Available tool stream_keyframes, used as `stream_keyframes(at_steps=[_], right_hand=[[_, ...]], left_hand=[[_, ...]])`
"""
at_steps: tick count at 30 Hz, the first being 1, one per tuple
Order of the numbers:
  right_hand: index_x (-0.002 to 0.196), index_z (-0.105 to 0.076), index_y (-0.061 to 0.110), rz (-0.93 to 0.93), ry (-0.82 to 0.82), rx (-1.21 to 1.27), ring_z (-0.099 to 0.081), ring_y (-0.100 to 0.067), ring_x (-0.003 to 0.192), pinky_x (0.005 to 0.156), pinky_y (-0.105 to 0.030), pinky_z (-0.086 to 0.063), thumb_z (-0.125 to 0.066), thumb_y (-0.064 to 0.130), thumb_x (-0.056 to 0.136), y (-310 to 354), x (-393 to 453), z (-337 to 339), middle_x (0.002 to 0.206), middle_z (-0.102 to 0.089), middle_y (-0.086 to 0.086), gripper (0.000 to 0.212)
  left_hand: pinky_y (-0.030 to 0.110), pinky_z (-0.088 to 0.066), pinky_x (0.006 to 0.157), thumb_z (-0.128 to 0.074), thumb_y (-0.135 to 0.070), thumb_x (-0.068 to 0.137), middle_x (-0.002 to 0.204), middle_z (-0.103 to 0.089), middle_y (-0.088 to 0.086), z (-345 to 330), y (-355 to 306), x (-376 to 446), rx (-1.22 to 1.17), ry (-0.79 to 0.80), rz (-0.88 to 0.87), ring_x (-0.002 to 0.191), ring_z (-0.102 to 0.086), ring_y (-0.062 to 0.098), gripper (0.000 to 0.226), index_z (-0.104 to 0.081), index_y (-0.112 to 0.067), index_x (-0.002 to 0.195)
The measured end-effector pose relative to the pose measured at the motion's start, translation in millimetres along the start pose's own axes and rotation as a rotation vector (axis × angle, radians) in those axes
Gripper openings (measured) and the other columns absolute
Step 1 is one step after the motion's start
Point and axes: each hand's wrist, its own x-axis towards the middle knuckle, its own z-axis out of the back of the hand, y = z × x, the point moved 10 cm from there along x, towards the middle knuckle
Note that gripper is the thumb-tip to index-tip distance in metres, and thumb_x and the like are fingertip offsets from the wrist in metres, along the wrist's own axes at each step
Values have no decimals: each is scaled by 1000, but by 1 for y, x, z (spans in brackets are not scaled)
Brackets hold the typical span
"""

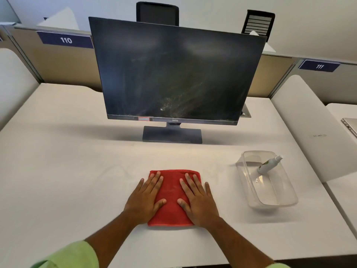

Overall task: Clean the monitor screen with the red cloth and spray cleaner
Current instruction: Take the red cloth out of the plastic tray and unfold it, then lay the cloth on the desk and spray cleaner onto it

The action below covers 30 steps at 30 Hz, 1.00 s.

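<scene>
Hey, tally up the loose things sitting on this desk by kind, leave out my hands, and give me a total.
Monitor: 1
Red cloth: 1
Spray bottle: 1
Clear plastic container: 1
Total: 4
The spray bottle leans inside the clear plastic container.

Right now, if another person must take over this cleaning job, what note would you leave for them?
Left hand and right hand: both flat, fingers spread, pressing on the folded red cloth; neither is gripping.
Cloth lies on the white desk, in front of the monitor.
Spray bottle leans inside the clear plastic tub, right of the cloth, untouched.
Done: nothing visible; the screen shows smears and streaks, mostly low and centre-right.
Left: take the bottle, spray, wipe the screen with the cloth.
</scene>
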Motion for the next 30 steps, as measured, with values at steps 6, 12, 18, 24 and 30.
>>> stream_keyframes(at_steps=[6,12,18,24,30], right_hand=[[164,11,45,6,-7,21,21,-13,161,129,-53,10,-6,77,101,-1,2,1,174,17,17,72],[167,-10,39,-13,8,145,10,-12,163,133,-52,-2,-24,64,107,-6,3,31,176,2,15,67],[138,-63,20,-184,-559,453,-54,-17,134,112,-34,-47,-62,34,100,-70,-26,143,141,-62,1,41],[118,-70,17,-467,-832,610,-68,-13,95,78,-33,-60,-70,13,95,-171,-57,195,106,-70,4,23],[132,-58,13,-804,-979,709,-68,-19,97,90,-41,-57,-72,21,96,-254,-93,191,114,-65,-3,39]], left_hand=[[38,9,123,-8,-70,95,164,18,-7,-1,0,3,4,2,9,152,17,15,80,16,-24,156],[40,12,124,-11,-68,96,166,10,-5,13,-14,16,36,-39,15,154,13,17,80,5,-23,159],[38,7,125,-12,-69,96,165,15,-11,11,-49,37,-16,-39,-50,153,16,12,78,8,-28,159],[35,10,123,-12,-67,95,165,18,-9,-4,-78,55,-23,-3,-100,151,20,12,80,12,-23,158],[40,4,124,-11,-66,97,166,14,-8,-16,-81,62,-48,-31,-50,152,19,12,77,12,-24,157]])
